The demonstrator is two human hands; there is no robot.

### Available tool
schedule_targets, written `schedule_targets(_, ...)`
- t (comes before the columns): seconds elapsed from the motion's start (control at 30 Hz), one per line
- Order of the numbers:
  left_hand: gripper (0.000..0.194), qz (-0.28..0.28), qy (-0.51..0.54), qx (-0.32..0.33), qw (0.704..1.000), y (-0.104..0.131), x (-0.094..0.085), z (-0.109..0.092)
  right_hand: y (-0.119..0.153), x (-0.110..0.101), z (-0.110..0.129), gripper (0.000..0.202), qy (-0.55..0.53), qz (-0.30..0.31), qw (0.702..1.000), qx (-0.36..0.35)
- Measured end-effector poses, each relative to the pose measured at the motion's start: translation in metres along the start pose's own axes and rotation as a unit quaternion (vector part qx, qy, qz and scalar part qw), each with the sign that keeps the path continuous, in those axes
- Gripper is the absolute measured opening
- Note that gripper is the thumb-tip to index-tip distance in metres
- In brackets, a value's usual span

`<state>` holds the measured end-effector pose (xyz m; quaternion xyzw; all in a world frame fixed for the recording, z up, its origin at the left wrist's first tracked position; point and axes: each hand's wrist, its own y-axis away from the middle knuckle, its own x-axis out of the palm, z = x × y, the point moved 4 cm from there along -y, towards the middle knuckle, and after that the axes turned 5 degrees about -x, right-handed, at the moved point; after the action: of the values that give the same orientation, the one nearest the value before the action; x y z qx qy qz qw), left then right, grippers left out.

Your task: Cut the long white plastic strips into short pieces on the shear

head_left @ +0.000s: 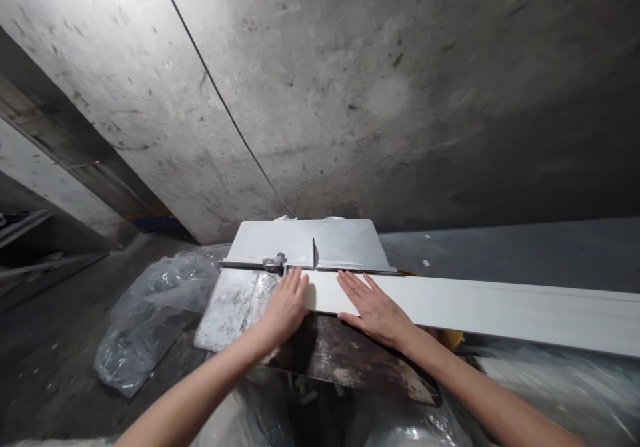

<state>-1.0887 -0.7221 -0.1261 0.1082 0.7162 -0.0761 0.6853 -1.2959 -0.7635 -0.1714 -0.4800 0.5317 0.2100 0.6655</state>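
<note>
A long white board [490,303] lies across a small saw table [350,243], running out to the right edge of view. Its left end is under my left hand [287,302], whose fingers are stretched out near a small metal stop [277,262]. My right hand [376,308] rests flat on the board's top, fingers spread. A thin dark upright blade [313,253] stands just beyond the board, between the two hands. Along the board's far edge runs a metal guide [243,265]. Part of the board's left end is hidden by my left fingers.
A worn dark wooden surface [350,353] sits in front of the board. Clear plastic sheeting [155,313] lies on the floor at left, with more plastic at lower right [570,387]. Behind rises a concrete wall [350,100] with a dark cable [220,90] running down it.
</note>
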Motion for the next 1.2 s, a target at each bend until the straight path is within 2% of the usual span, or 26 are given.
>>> schedule_targets(0.07,0.093,-0.013,-0.011,0.010,1.000,-0.018,-0.013,0.022,-0.002,0.002,-0.005,0.082,0.004,0.003,1.000,0.006)
schedule_targets(0.13,0.102,-0.011,0.010,0.039,0.999,-0.038,-0.020,0.037,-0.007,0.006,-0.014,0.080,0.005,0.007,1.000,0.009)
schedule_targets(0.23,0.101,-0.018,0.052,0.055,0.997,-0.067,-0.023,0.048,-0.019,0.014,-0.035,0.076,0.002,0.008,1.000,0.009)
schedule_targets(0.4,0.096,-0.015,0.053,0.027,0.998,-0.111,-0.028,0.058,-0.047,0.027,-0.076,0.073,-0.006,0.010,1.000,0.018)
schedule_targets(0.5,0.089,-0.013,0.044,0.020,0.999,-0.127,-0.035,0.060,-0.059,0.029,-0.091,0.072,-0.005,0.028,0.999,0.026)
schedule_targets(0.57,0.083,-0.013,0.038,0.019,0.999,-0.129,-0.038,0.060,-0.062,0.029,-0.093,0.071,0.000,0.038,0.999,0.029)
schedule_targets(0.7,0.075,-0.011,0.024,0.019,0.999,-0.110,-0.036,0.052,-0.049,0.022,-0.077,0.073,0.001,0.015,1.000,0.026)
schedule_targets(0.87,0.083,-0.011,-0.009,0.022,1.000,-0.068,-0.030,0.033,-0.017,0.013,-0.034,0.079,-0.001,-0.005,1.000,0.015)
schedule_targets(1.0,0.085,0.021,-0.023,0.020,0.999,-0.032,-0.031,0.021,0.005,0.006,-0.012,0.082,0.000,-0.004,1.000,0.008)
schedule_targets(1.1,0.089,0.078,-0.016,0.041,0.996,0.011,-0.025,0.011,0.015,0.001,-0.009,0.082,-0.001,-0.012,1.000,-0.005)
schedule_targets(1.2,0.097,0.113,0.010,0.107,0.988,0.067,-0.008,-0.007,0.008,0.003,-0.005,0.080,-0.010,-0.017,1.000,-0.014)
